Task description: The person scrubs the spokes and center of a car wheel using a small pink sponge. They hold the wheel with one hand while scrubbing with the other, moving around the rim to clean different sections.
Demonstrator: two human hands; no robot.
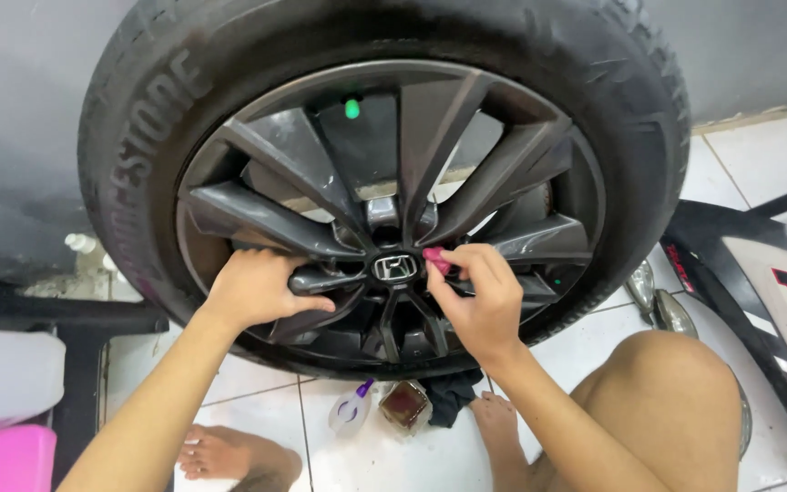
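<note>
A car wheel with a dark grey alloy rim (430, 128) and black tyre (630, 118) stands upright against a grey wall. My left hand (252, 290) grips a spoke left of the hub cap (395, 267). My right hand (480, 296) pinches a small pink piece (436, 259) between thumb and fingers and presses it on the rim just right of the hub cap. A green valve cap (352, 108) shows near the top of the rim.
On the white tiled floor under the wheel lie a small clear bottle with a purple cap (350, 410), a small jar of brown stuff (404, 404) and a dark cloth (453, 396). My bare knee (662, 401) and feet are below. A black and white vehicle panel (776, 301) lies right; a pink container (2, 456) sits at the lower left.
</note>
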